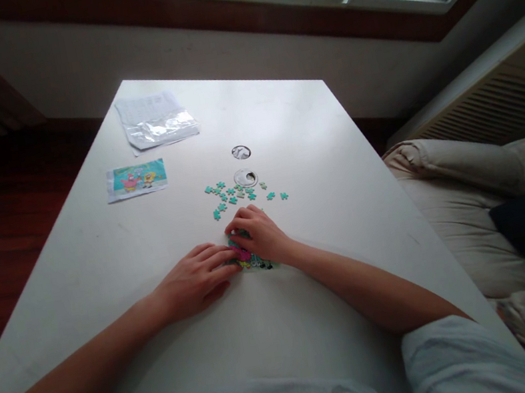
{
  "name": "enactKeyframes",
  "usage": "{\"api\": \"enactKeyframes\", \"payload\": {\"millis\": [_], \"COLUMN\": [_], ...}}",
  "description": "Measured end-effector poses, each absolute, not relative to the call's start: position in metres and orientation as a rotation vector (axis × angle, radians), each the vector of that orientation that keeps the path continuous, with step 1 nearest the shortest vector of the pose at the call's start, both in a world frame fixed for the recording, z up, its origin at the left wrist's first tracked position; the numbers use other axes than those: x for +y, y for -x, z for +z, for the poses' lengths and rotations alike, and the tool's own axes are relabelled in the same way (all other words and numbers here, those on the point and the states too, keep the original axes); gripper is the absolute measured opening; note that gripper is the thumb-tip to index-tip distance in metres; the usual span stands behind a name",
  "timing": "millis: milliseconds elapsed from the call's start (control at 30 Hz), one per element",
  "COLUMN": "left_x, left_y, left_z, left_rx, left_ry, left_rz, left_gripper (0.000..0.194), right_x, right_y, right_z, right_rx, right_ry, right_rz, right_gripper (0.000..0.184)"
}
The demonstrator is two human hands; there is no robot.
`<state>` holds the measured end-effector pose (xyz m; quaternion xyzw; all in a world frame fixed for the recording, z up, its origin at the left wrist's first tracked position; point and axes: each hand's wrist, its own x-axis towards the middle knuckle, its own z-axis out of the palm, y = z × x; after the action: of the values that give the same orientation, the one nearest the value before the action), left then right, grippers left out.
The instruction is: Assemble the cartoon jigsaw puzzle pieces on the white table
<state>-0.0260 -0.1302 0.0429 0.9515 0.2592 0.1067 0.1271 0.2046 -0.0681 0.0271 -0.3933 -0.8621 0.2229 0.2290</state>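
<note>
A partly joined jigsaw puzzle (256,262) lies on the white table before me, with pink, yellow and green printing. My left hand (200,274) rests flat at its left edge, fingers stretched out and fingertips touching it. Over the puzzle's upper part bends my right hand (259,232). Its fingers are curled together and point down at the upper left edge; whatever is between the fingertips is hidden. Just beyond the hands, several loose teal puzzle pieces (232,200) are scattered. The right hand covers much of the puzzle.
Farther left lies a picture card (140,179) with cartoon figures. Behind it is a clear plastic bag with papers (157,120). Two round objects (245,177) sit past the loose pieces. The white table (328,164) stands beside a beige sofa (459,189) on the right.
</note>
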Motion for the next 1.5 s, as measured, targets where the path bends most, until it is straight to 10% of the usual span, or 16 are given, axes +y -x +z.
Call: {"api": "enactKeyframes", "payload": {"millis": [1500], "left_x": [-0.124], "left_y": [0.033], "left_z": [0.045], "left_rx": [0.765], "left_ry": [-2.715], "left_rz": [0.42], "left_gripper": [0.026], "right_x": [-0.021], "right_y": [-0.256], "right_z": [0.027], "right_rx": [-1.884], "right_ry": [1.336], "right_rz": [0.545], "right_gripper": [0.013]}}
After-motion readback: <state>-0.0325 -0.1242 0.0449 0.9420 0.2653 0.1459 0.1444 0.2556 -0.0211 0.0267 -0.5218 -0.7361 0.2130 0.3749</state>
